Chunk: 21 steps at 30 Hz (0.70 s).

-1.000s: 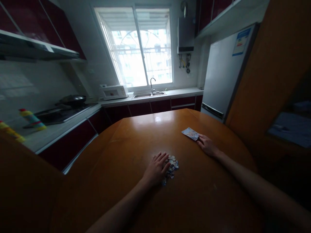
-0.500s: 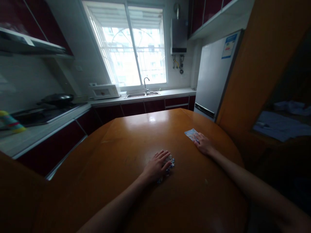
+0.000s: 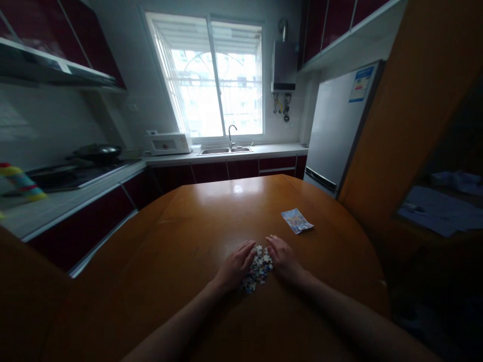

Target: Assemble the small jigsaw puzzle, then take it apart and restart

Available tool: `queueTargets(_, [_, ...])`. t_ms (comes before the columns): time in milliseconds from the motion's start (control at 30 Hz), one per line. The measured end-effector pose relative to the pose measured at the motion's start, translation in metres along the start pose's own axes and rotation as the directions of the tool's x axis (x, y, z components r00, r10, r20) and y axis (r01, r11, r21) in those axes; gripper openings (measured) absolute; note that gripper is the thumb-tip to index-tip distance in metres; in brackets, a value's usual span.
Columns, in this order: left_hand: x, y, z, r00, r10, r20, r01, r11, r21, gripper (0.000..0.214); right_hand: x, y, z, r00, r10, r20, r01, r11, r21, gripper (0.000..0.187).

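Note:
A small heap of jigsaw puzzle pieces (image 3: 259, 266), white, blue and dark, lies on the brown wooden table (image 3: 181, 236). My left hand (image 3: 234, 262) rests along the heap's left side, fingers stretched forward, its thumb side against the pieces. On the other side, my right hand (image 3: 284, 257) lies with extended fingers at the heap's right edge. Neither hand grips anything. Farther back and to the right, a blue picture sheet (image 3: 297, 221) lies flat on the table, apart from both hands.
The table has a rounded edge on the right, near the grey refrigerator (image 3: 335, 125). Beyond the far edge runs a counter with a sink (image 3: 215, 151) and a white microwave (image 3: 169, 144). A wok (image 3: 100, 152) sits on the stove at left.
My right hand has left the picture sheet and come back to the heap's right side. My left hand has slid off the top of the pieces to their left, exposing them.

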<state>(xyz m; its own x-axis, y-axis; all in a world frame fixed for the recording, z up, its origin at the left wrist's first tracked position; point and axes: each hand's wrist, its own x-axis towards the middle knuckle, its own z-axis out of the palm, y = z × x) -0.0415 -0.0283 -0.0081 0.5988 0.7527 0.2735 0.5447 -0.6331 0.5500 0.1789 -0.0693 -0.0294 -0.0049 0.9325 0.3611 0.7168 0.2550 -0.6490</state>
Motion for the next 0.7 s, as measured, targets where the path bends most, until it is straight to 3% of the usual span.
queueTargets(67, [-0.003, 0.002, 0.003, 1.000, 0.012, 0.015, -0.013, 0.999, 0.035, 0.051, -0.008, -0.018, 0.019, 0.996, -0.035, 0.078, 0.033, 0.999, 0.027, 0.049])
queueTargets(167, [-0.006, 0.005, 0.006, 1.000, -0.001, -0.008, 0.001, 0.999, 0.048, 0.048, 0.001, -0.033, 0.032, 0.997, -0.012, 0.079, 0.000, 0.989, 0.150, 0.051])
queueTargets(300, [-0.011, 0.008, 0.003, 0.999, -0.020, -0.027, 0.021, 0.999, 0.037, 0.047, 0.034, -0.033, 0.033, 0.994, 0.107, -0.010, -0.097, 0.932, 0.349, 0.048])
queueTargets(467, [-0.015, 0.010, -0.001, 0.999, -0.046, -0.024, 0.046, 0.999, -0.003, 0.047, 0.053, -0.026, 0.036, 0.992, 0.123, -0.015, -0.100, 0.869, 0.485, 0.044])
queueTargets(700, [-0.015, 0.009, -0.005, 0.993, -0.113, -0.025, 0.107, 0.977, -0.183, 0.043, 0.051, -0.013, 0.033, 0.974, 0.207, 0.094, -0.198, 0.572, 0.796, 0.046])
